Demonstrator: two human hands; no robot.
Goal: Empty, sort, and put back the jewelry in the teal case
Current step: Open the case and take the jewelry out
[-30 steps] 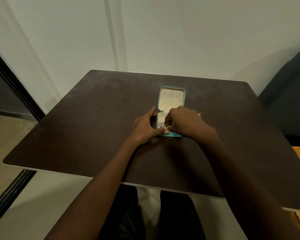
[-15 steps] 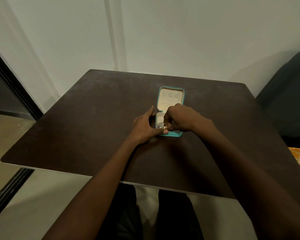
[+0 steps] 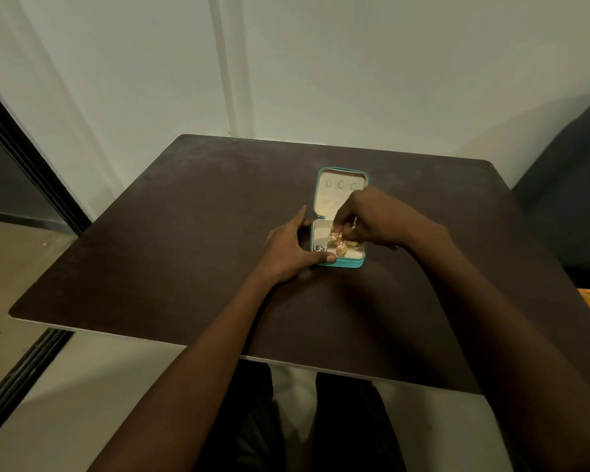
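Note:
The small teal case (image 3: 346, 264) lies open in the middle of the dark table, its cream-lined lid (image 3: 324, 202) flat on the far side. My left hand (image 3: 288, 250) grips the case's left side, thumb along its near edge. Above the tray, my right hand (image 3: 365, 216) pinches a rose-gold piece of jewelry (image 3: 336, 236) at its fingertips. A second gold piece (image 3: 341, 249) and a small silver piece (image 3: 319, 248) lie in the tray.
The dark brown table (image 3: 184, 250) has its near edge just above my lap. A white wall stands behind it. A dark upholstered seat (image 3: 573, 185) is at the right, and a black door frame (image 3: 24, 165) at the left.
My right hand has risen from the tray toward the lid, lifting the rose-gold piece with it. The tray's contents now show. My left hand has stayed on the case.

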